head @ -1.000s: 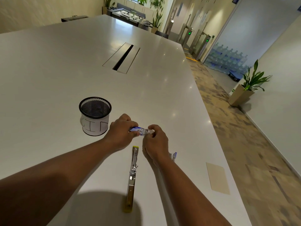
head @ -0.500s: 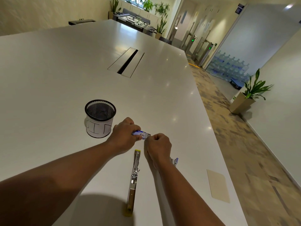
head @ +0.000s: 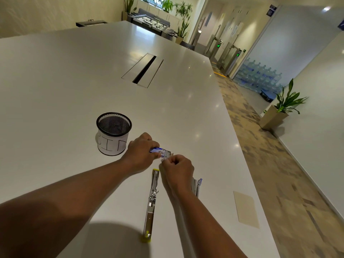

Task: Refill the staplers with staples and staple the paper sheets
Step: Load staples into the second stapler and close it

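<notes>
Your left hand (head: 140,152) grips a small blue-and-white staple box (head: 160,151) above the white worktop (head: 74,90), fingers curled over its top and the box's open end pointing right. Your right hand (head: 177,169) sits just beside that open end, fingers curled in and pinching at a pale sliver of staples (head: 164,159) at the mouth of the box; how much of the strip is out cannot be told.

Directly below your hands, a yellow-tipped stapler (head: 151,203) lies opened out flat on the worktop, its metal channel running lengthwise towards you, its far end close under your left hand. A second stapler (head: 197,186), with a bluish end, lies just right of your right wrist, partly hidden behind the forearm.

To the left of your left hand, near but apart from it, stands a black mesh cup (head: 113,133) wrapped in white paper with handwritten letters. A tan sheet of paper (head: 245,209) lies flat near the right edge of the worktop, well apart from the staplers. Farther up the worktop a cable hatch (head: 144,69) sits partly open. Beyond the edge, a potted plant (head: 281,108) stands on the patterned floor by the wall.
</notes>
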Demonstrator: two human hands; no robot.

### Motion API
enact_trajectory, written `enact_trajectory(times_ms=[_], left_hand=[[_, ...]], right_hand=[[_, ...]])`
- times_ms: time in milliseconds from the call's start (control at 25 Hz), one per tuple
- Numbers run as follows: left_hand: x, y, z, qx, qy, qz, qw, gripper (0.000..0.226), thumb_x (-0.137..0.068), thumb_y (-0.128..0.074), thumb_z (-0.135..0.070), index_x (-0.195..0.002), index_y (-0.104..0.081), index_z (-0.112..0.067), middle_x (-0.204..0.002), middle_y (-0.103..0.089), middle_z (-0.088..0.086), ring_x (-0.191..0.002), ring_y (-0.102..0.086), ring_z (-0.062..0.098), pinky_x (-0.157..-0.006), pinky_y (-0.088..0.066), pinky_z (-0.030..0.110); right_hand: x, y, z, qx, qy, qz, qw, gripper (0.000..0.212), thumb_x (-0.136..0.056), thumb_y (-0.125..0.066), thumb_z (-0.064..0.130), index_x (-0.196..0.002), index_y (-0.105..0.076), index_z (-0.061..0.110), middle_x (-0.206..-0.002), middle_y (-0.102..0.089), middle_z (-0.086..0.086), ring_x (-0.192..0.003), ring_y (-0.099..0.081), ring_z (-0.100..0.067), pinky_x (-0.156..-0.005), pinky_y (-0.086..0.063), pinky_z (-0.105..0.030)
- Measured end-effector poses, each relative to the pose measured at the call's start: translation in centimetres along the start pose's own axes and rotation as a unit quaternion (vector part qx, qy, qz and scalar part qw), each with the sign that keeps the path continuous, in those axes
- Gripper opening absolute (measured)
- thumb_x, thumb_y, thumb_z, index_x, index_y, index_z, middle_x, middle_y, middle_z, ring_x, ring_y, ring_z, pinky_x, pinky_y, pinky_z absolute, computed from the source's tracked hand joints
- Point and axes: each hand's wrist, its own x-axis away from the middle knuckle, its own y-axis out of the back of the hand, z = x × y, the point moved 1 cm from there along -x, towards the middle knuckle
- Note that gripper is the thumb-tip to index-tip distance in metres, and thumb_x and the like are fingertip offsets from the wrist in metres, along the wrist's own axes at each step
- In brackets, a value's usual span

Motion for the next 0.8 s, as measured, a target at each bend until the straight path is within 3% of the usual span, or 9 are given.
enact_trajectory(times_ms=[120,280,520,680,800], left_hand=[[0.1,0.1,0.0,0.0,0.003,-0.001,1.0,0.037,-0.09,-0.074,-0.036,-0.123,-0.072,-0.02,-0.109,-0.052,-0.003,-0.098,-0.055,0.019,-0.094,-0.042,0.039],[0.1,0.0,0.0,0.0,0.002,0.0,1.0,0.036,-0.09,-0.074,-0.036,-0.123,-0.072,-0.02,-0.109,-0.052,-0.003,-0.097,-0.055,0.019,-0.094,-0.043,0.04],[0.1,-0.2,0.1,-0.002,-0.005,-0.001,1.0,0.035,-0.089,-0.073,-0.037,-0.121,-0.073,-0.021,-0.109,-0.054,-0.004,-0.096,-0.056,0.019,-0.094,-0.043,0.041],[0.1,-0.1,0.1,-0.006,-0.011,0.0,1.0,0.036,-0.089,-0.073,-0.039,-0.121,-0.073,-0.022,-0.108,-0.055,-0.004,-0.096,-0.058,0.02,-0.094,-0.044,0.042],[0.1,-0.1,0.2,-0.013,-0.021,0.006,1.0,0.035,-0.089,-0.072,-0.044,-0.119,-0.074,-0.026,-0.106,-0.054,-0.005,-0.096,-0.058,0.019,-0.092,-0.043,0.042]], right_hand=[[0.6,0.2,0.0,-0.016,0.005,0.002,1.0,0.014,-0.08,-0.063,0.011,-0.07,-0.071,0.015,-0.066,-0.07,0.0,-0.062,-0.06,-0.009,-0.058,-0.046,-0.025],[0.0,0.3,-0.1,-0.083,-0.06,-0.044,0.994,0.012,-0.091,-0.056,0.015,-0.095,-0.065,0.021,-0.083,-0.068,0.006,-0.069,-0.062,-0.007,-0.056,-0.043,-0.02],[-1.7,-0.3,-0.3,-0.051,-0.089,-0.001,0.995,0.016,-0.088,-0.062,0.015,-0.081,-0.076,0.016,-0.068,-0.074,-0.001,-0.065,-0.073,-0.02,-0.066,-0.06,-0.035],[-2.2,-0.7,-0.5,-0.032,-0.086,0.0,0.996,0.011,-0.085,-0.068,0.015,-0.081,-0.078,0.012,-0.075,-0.074,-0.002,-0.07,-0.071,-0.019,-0.064,-0.058,-0.031],[-2.1,-1.0,-0.3,-0.016,-0.071,0.013,0.997,0.012,-0.086,-0.069,0.018,-0.086,-0.079,0.011,-0.079,-0.074,-0.002,-0.068,-0.065,-0.012,-0.055,-0.045,-0.022]])
